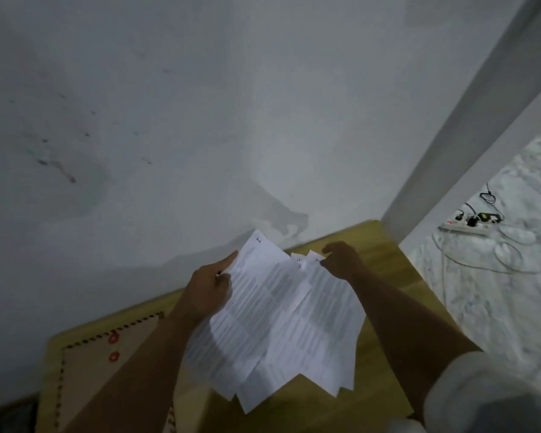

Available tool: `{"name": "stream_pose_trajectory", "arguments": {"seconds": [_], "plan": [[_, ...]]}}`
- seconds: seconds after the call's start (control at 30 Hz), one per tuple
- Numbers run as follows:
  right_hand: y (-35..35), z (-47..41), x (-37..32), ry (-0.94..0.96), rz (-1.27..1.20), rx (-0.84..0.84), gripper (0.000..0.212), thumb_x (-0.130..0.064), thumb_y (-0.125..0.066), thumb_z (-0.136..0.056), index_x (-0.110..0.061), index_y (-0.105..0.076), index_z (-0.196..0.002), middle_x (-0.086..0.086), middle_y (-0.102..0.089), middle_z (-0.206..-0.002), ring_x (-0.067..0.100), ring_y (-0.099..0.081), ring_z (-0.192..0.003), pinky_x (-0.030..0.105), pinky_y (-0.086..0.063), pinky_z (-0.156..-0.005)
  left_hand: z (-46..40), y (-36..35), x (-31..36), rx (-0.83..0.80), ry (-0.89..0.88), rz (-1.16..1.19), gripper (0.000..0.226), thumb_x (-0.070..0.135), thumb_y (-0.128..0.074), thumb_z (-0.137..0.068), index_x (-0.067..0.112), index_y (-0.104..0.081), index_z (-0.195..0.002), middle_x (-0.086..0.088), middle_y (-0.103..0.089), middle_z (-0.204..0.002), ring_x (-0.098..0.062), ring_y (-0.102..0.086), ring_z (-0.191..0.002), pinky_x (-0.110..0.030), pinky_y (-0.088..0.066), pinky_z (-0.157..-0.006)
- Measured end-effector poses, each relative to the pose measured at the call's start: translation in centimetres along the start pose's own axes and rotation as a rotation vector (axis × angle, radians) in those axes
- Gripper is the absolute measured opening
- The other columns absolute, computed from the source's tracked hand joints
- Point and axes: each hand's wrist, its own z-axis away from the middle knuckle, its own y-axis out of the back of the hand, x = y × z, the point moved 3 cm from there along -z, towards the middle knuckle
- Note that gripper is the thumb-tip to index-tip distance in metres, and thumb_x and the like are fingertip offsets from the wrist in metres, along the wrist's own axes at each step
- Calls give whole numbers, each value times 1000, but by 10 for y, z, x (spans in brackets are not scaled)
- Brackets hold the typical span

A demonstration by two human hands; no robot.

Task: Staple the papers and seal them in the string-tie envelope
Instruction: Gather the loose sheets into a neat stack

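the papers are fanned out in a loose, uneven spread above the middle of the wooden tabletop, their far ends pointing toward the wall edge and their near corners hanging jagged toward the person. the sheets carry blurred printed text, and handwritten numbers show at the top corners of at least three of them.

the left hand has hold of the left side of the spread: its thumb lies on the top sheet's face near that sheet's left edge, its index finger runs straight along the edge toward the far corner, and the other fingers are tucked under the pages out of sight. so it is partly closed, pinching the stack rather than fisted.

the right hand is at the far right corners of the sheets, fingers curled down and bunched, fingertips touching the top of a numbered page; whether it truly pinches that page or only touches it cannot be told through the blur.

the string-tie envelope lies flat at the tabletop's near-left part, close to the wall edge, its two red button discs facing up, partly crossed by the left forearm. it is apart from the papers.
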Motion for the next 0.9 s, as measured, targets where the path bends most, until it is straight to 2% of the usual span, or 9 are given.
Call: {"name": "stream_pose_trajectory", "arguments": {"seconds": [0.07,0.13,0.2,0.33,0.47,0.57,0.67,0.77,0.9], "plan": [[-20,-25,16,0,78,-43,51,-31,-69,-91,-16,-57,-139,8,-56,-144,27,-53,-132,36,-42,-109,-21,-15,-15,-38,12,-61,54,3,-47,-100,30,-48,-148,-10,-75,-84,-6,-59,-66,-4,-45,-63],[-37,-45,24,-5,171,-50,62,-42,-69,-89,-21,-49,-144,9,-52,-144,30,-51,-131,40,-44,-107,-38,-28,-33,-64,44,-64,55,8,-50,-101,41,-44,-145,2,-70,-82,-5,-57,-70,-11,-45,-69],[-49,-58,26,-3,271,-15,69,-52,-72,-85,-24,-47,-142,9,-49,-138,31,-50,-127,44,-46,-102,-49,-37,-43,-73,81,-63,55,10,-52,-101,44,-43,-143,7,-63,-76,0,-52,-64,-16,-45,-70],[-55,-71,24,-13,347,8,72,-57,-76,-78,-26,-46,-136,7,-48,-133,30,-46,-125,47,-42,-96,-66,-41,-45,-91,68,-84,56,6,-53,-100,43,-45,-141,7,-53,-64,1,-40,-48,-7,-37,-60],[-57,-74,27,24,262,27,69,-51,-81,-76,-28,-49,-133,4,-51,-130,27,-50,-121,46,-40,-97,-73,-42,-42,-114,58,-51,55,7,-53,-100,45,-47,-139,7,-57,-73,-1,-44,-60,-10,-41,-65],[-58,-72,30,19,174,46,65,-43,-83,-76,-27,-51,-130,3,-50,-126,26,-54,-116,46,-39,-98,-78,-42,-43,-115,53,-36,56,8,-53,-100,50,-48,-136,8,-63,-88,-6,-54,-73,-19,-45,-78],[-58,-70,33,-3,131,113,51,-28,-74,-85,-26,-52,-131,4,-52,-124,27,-56,-114,47,-40,-99,-78,-40,-42,-118,39,-41,55,8,-54,-100,45,-49,-141,10,-64,-103,-9,-57,-91,-21,-45,-87],[-57,-65,39,-30,9,205,47,-7,-58,-89,-23,-54,-133,3,-64,-122,27,-61,-114,46,-41,-102,-72,-38,-39,-115,41,-63,55,9,-54,-101,44,-48,-143,10,-62,-100,-9,-57,-89,-15,-45,-82],[-40,-52,41,-62,-38,297,32,-9,-55,-93,-26,-69,-117,0,-74,-109,25,-69,-100,39,-49,-93,-60,-27,-33,-118,19,-83,55,11,-53,-102,47,-45,-143,5,-66,-99,-12,-60,-89,-5,-42,-78]]}}
